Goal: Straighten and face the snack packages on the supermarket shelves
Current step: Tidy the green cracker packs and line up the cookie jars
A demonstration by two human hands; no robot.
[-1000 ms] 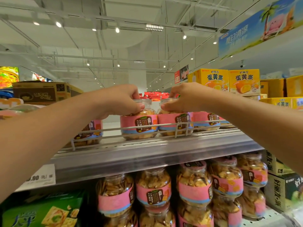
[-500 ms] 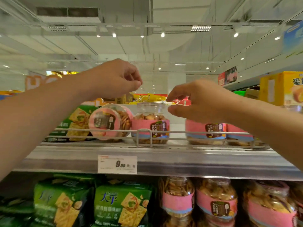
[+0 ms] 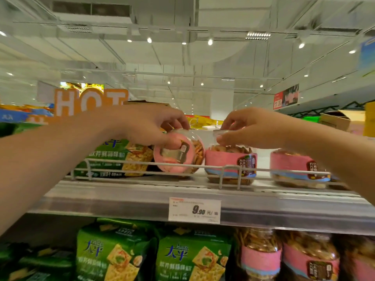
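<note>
Left hand: the left hand (image 3: 148,126) is reached up over the top shelf, its fingers curled around the upper edge of the tipped clear plastic snack jar with a pink label (image 3: 178,152), with the thumb pressed on the jar's pink face.

Tipped jar: it is laid on its side behind the white wire shelf rail (image 3: 182,166), its round pink end turned toward the camera; it is set between the green cracker bag (image 3: 121,157) and the upright jar, and appears to touch the latter, though motion blur leaves this uncertain.

Right hand: the right hand (image 3: 251,128) is held over the upright clear snack jar with a pink and blue band (image 3: 231,162); its clear lid is pinched between the thumb and the bent fingers.

Upright jar: it is stood on the top shelf just behind the rail, label facing forward.

Neighbouring jar: a second pink-banded clear jar (image 3: 294,169) is stood to the right, apart from the held one and partly covered by the right forearm.

Shelf edge: a white price tag reading 9.90 (image 3: 194,209) is fixed to the grey metal shelf front (image 3: 101,201).

Lower shelf: green cracker packs (image 3: 115,254) are seen at the left, and more pink-labelled jars (image 3: 261,254) at the right.
</note>
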